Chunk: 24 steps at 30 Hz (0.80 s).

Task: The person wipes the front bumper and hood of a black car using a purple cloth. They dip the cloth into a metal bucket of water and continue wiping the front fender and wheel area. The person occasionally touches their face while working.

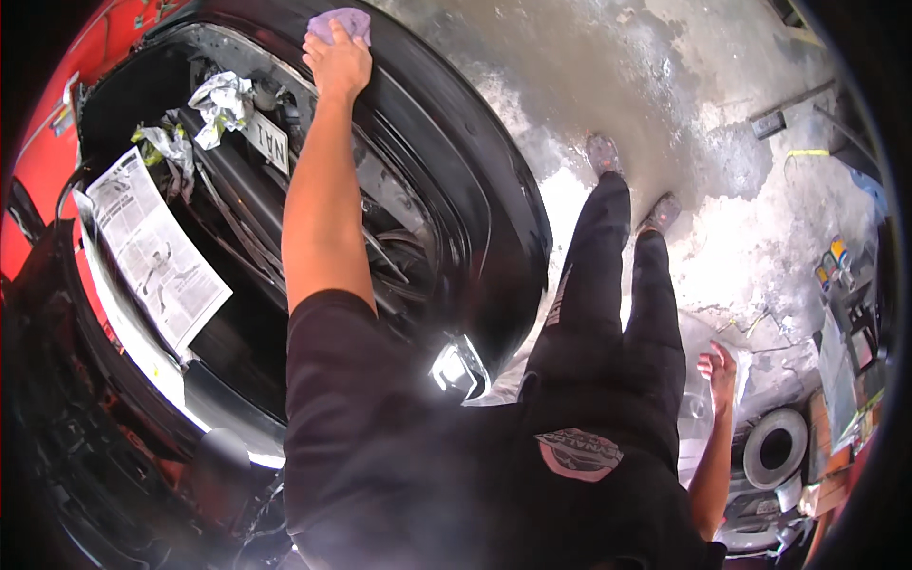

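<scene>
My left arm stretches far forward over the black car bumper (pixel 432 104). My left hand (pixel 339 65) presses a crumpled purple cloth (pixel 350 21) against the bumper's upper far edge, fingers spread over it. Low at my right side hangs my right hand (pixel 720 372), its fingers loosely bent and apart with nothing visible in them. It is nearest to a pale translucent sheet (pixel 696 418) beside my leg. Inside the curve of the bumper, the car's open bay shows a white number plate (pixel 269 142) and crumpled paper (pixel 223 104).
A newspaper sheet (pixel 157 252) covers part of the car at left, near red bodywork (pixel 43 128). A bright lamp (pixel 461 370) shines by the bumper's near end. Stained concrete floor (pixel 703 123) lies to the right. A tyre (pixel 774 448) and assorted clutter stand at lower right.
</scene>
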Each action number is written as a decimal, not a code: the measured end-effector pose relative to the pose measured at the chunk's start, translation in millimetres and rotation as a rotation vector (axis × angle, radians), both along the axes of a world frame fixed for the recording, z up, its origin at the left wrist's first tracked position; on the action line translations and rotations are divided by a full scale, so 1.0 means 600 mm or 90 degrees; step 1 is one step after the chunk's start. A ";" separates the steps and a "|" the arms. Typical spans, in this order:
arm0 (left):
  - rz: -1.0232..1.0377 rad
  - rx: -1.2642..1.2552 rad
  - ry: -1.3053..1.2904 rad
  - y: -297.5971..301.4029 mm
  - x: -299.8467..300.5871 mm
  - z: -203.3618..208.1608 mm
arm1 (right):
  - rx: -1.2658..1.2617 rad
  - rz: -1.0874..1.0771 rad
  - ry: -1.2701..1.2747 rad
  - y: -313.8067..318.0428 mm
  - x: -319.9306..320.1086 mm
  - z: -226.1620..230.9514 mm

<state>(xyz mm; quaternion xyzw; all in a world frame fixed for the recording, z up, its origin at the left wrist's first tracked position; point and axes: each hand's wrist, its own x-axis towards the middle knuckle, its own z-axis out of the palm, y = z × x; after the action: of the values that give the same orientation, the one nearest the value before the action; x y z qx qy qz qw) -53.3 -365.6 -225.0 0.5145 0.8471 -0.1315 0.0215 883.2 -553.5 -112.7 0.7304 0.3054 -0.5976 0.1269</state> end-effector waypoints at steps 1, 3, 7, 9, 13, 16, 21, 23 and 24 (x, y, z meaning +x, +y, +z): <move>-0.032 0.010 -0.002 -0.016 0.026 0.005 | 0.007 0.001 0.009 0.011 -0.011 -0.005; -0.099 0.030 -0.004 -0.058 0.104 0.021 | 0.022 0.000 0.022 0.034 -0.023 -0.014; -0.217 -0.073 0.042 -0.135 0.262 0.058 | 0.088 -0.009 0.069 0.076 -0.044 -0.011; -0.279 -0.113 -0.017 -0.176 0.368 0.098 | 0.093 -0.030 0.074 0.066 -0.028 -0.010; -0.409 -0.338 -0.103 -0.310 0.559 0.100 | 0.068 -0.067 0.061 0.014 0.024 -0.025; -0.458 -0.393 -0.221 -0.353 0.613 0.075 | 0.042 -0.090 0.049 -0.043 0.067 -0.029; -0.438 -0.513 -0.012 -0.163 0.523 0.000 | -0.008 -0.117 -0.002 -0.128 0.115 -0.027; -0.436 -0.422 0.129 -0.089 0.428 -0.048 | -0.009 -0.117 -0.012 -0.145 0.127 -0.039; -0.436 -0.407 0.164 -0.058 0.360 -0.080 | -0.014 -0.111 -0.015 -0.150 0.134 -0.041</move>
<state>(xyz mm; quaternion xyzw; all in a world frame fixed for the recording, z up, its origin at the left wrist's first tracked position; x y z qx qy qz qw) 162.7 -400.7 -273.1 0.7109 0.5419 -0.4474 0.0290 963.7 -643.8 -137.3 0.7600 0.2325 -0.6008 0.0856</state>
